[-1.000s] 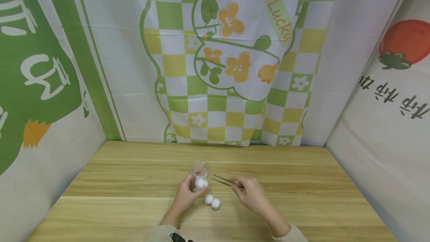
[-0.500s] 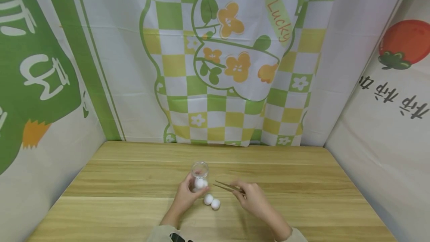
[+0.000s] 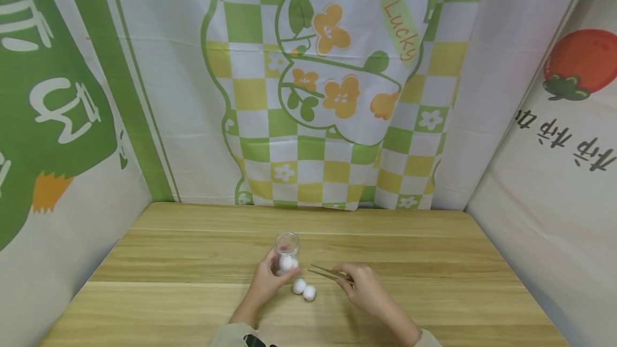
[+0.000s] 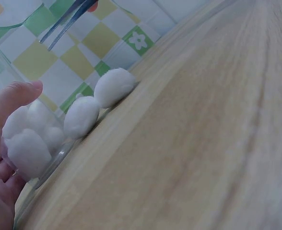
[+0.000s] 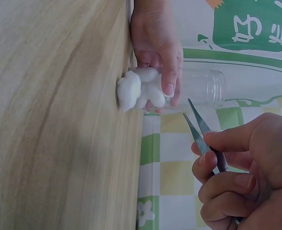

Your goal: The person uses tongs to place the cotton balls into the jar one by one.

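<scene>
Tweezers (image 5: 197, 132), slim, two-pronged and grey, apparently metal, are gripped between the thumb and curled fingers of the right hand (image 3: 363, 283). The prongs stand apart at the tips, with nothing between them.

Work position: two round, white, fluffy balls, apparently cotton, lie on the pale wood-grain table (image 3: 193, 261), touching each other. The inner ball (image 3: 299, 286) sits just beside the base of a clear, cylindrical jar (image 5: 198, 88); the outer ball (image 3: 309, 293) sits on the right-hand side, nearer the person. The line through the pair runs from the jar rightward and toward the person.

Governing relation: tips to outer ball. The long axis of the tweezers runs leftward from the right hand, tips slightly farther from the person than the grip, and points toward the jar rather than at the pair. From the tips, both balls lie lower, to the left and nearer the person. The tips are raised well above the table, between the jar's base and its rim.

Support side: the left hand (image 3: 267, 276) is nearer the loose balls but is occupied, its thumb and fingers curled round the jar. The jar stands upright, mouth upward, with several similar white balls (image 4: 28, 153) in its lower part.
</scene>
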The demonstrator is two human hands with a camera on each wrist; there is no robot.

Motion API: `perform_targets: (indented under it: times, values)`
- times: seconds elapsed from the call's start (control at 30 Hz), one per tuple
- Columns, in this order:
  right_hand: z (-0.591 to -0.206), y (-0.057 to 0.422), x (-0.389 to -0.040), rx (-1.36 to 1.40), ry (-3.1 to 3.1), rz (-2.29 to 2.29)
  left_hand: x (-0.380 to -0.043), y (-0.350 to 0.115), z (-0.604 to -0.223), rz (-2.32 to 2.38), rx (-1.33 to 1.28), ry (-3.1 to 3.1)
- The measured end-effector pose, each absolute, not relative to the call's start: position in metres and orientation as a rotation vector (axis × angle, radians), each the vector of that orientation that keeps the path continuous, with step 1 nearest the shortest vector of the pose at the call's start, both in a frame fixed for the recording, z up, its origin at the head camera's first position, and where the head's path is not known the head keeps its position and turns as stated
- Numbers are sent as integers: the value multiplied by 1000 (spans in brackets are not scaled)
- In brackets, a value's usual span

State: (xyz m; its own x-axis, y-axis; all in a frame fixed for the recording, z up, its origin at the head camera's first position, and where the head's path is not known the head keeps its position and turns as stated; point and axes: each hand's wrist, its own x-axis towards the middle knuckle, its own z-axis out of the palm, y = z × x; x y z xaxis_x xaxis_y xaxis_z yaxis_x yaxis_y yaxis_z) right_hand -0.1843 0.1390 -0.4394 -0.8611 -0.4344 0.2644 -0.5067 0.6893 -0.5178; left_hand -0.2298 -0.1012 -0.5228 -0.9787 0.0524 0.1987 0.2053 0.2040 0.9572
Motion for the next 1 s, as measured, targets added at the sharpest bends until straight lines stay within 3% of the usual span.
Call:
perform_targets:
  times: [1.0]
  values:
    - [-455, 147, -180, 799, -2871, 833, -230, -102, -522, -1877, -222, -2368]
